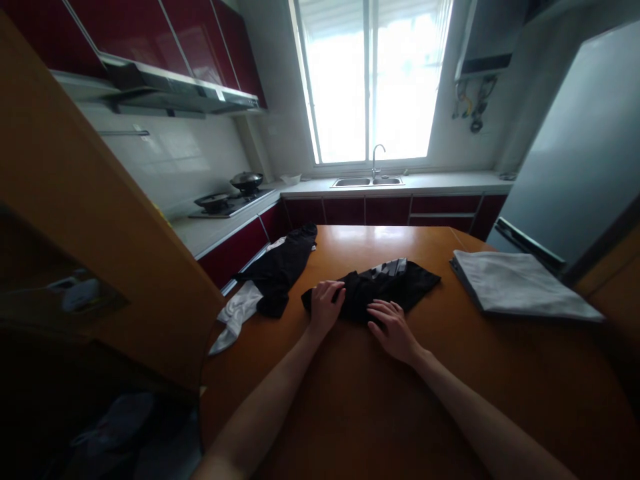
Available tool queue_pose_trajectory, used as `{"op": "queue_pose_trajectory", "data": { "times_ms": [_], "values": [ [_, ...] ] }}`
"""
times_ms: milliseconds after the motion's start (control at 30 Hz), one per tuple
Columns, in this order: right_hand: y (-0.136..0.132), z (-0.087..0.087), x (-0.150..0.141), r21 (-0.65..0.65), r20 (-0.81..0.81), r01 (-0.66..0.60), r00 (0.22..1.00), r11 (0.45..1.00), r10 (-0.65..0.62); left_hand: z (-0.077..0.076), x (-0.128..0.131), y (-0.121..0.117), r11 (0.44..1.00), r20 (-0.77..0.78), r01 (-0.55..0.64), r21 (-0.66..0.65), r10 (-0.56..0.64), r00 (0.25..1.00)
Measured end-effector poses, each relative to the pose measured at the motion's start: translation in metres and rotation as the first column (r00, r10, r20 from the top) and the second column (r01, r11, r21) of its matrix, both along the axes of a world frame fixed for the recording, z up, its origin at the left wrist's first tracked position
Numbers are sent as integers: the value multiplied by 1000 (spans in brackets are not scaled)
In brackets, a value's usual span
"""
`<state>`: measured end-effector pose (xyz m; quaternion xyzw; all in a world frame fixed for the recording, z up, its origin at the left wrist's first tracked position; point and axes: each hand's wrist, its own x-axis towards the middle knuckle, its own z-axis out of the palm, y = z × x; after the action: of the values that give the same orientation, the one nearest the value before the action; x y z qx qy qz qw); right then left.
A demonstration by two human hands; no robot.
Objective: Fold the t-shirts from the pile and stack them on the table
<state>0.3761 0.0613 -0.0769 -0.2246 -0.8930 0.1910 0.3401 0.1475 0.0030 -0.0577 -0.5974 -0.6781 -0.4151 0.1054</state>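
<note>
A crumpled black garment (367, 288) with a grey-and-white patterned patch lies on the wooden table in front of me. At its left end, my left hand (326, 305) has its fingers curled on the fabric, thumb close to the forefinger. My right hand (394, 325) rests at the garment's near edge, fingers stretched over the cloth and thumb apart. To the left, a second black-and-white piece of clothing (280, 270) lies loosely spread near the table's edge. A folded light grey cloth (520, 283) sits at the right.
The wooden table (370, 413) has a rounded left edge. Beyond it are a counter with a sink (353, 182), a stove with a lidded pan (247, 181), and a fridge (580, 147) at the right. A wooden panel (115, 220) stands close on the left.
</note>
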Motion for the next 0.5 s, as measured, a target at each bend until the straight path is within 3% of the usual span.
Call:
{"op": "queue_pose_trajectory", "data": {
  "times_ms": [100, 200, 300, 367, 433, 500],
  "values": [
    [-4, 6, 4, -2, -70, -89, 994, 996, 89, -4, -3, 3, 992, -58, -121, -28, 120, 991],
    [-13, 12, 6, -53, -51, -264, 964, 963, 262, -12, -10, 7, 980, -65, -95, -177, 85, 994],
    [-20, 15, 7, -82, -34, -377, 926, 922, 376, -15, -14, 7, 977, -39, -9, -214, 1, 999],
    [-18, 13, 7, -63, -116, -324, 942, 944, 315, -14, -13, 6, 977, -12, 136, -164, -139, 990],
    [-9, 8, 7, -55, -281, -143, 952, 988, 122, -11, -9, 2, 947, 9, 309, -88, -309, 951],
    [3, 1, 6, -83, -416, 48, 906, 995, -79, -7, -3, -3, 901, 5, 433, -36, -433, 901]
  ]
}}
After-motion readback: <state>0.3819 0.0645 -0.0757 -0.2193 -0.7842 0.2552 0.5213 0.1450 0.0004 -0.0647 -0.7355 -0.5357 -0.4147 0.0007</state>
